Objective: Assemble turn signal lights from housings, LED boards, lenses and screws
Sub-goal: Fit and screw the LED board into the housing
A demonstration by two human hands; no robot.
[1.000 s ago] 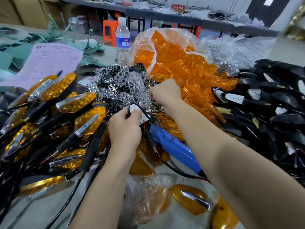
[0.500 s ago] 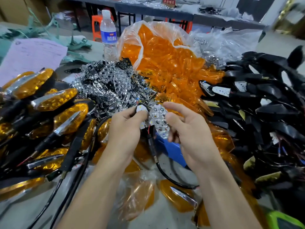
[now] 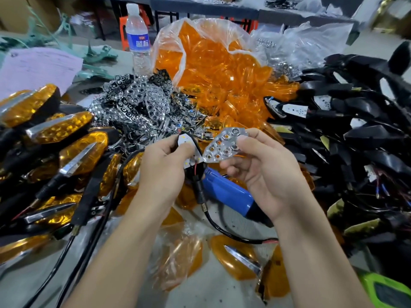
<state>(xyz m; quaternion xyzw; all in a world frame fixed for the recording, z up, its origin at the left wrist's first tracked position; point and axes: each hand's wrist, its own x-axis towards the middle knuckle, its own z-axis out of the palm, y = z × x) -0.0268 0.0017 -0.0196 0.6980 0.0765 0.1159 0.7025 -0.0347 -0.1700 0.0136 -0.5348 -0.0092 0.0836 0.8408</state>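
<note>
Left hand (image 3: 164, 172) with LED board (image 3: 186, 141), right hand (image 3: 266, 174) with chrome reflector (image 3: 224, 145)

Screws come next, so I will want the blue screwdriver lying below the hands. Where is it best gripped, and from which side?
Probably the thick barrel of the blue screwdriver, fingers wrapped round it from above. The barrel is round, bare on top and lies slanted; its front end is hidden behind the left hand, its rear under the right hand.
</note>
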